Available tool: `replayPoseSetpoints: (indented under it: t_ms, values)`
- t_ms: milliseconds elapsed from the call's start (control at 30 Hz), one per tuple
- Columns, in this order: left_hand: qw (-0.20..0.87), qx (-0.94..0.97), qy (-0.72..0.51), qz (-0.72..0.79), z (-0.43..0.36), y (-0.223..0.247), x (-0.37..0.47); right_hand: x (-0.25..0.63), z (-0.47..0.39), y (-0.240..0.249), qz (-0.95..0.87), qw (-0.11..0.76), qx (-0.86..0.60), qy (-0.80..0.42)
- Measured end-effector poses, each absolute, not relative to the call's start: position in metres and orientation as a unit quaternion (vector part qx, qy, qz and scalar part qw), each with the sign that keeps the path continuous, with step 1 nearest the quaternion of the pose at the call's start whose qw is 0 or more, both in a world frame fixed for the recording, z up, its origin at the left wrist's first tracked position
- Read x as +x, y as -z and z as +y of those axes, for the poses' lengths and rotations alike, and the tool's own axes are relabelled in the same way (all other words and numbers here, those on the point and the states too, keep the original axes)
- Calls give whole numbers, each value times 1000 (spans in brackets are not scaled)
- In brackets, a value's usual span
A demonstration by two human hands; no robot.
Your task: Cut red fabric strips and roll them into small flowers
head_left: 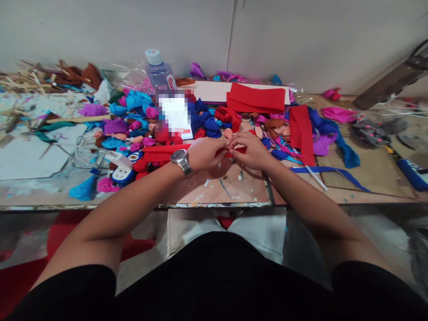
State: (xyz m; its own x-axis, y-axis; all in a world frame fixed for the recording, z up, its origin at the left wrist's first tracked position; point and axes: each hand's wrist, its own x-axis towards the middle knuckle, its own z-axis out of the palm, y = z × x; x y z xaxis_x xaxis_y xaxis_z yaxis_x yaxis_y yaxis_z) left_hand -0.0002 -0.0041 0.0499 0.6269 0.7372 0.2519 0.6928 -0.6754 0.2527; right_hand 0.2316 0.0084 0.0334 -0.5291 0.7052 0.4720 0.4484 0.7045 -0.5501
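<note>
My left hand (206,154), with a metal watch (180,159) on the wrist, meets my right hand (250,150) over the front middle of the table. Both hands are closed in a pinch, fingertips almost touching. Between and below them shows a small piece of red crepe paper (230,154), mostly hidden by the fingers. Left of my left hand lie folded red crepe strips (163,154). Just behind the hands spreads a heap of rolled paper flowers in blue, red, pink and purple. A wide red strip (302,136) lies to the right of my right hand.
Behind the heap stand a plastic bottle (160,73) and a phone (175,111) with a blurred screen. A power strip (123,174), green-handled pliers (50,131) and wooden sticks (30,82) are at left. At right lie a blue ribbon (344,171) and wire spools (369,130).
</note>
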Motion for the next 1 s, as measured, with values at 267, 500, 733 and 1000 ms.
replayPoseSetpoints:
  t_ms: [267, 500, 733, 1000]
  values:
    - [90, 897, -173, 397, -4, -52, 1, 231, 7, -34, -857, 355, -337, -160]
    - [88, 898, -162, 400, -6, -51, 4, 230, 7, -32, -872, 345, -315, -150]
    - [95, 897, -180, 392, -4, -53, 0, 232, 11, -29, -864, 364, -314, -151]
    - [150, 902, -134, 382, 3, -63, -11, 234, 12, -34, -879, 327, -317, -140]
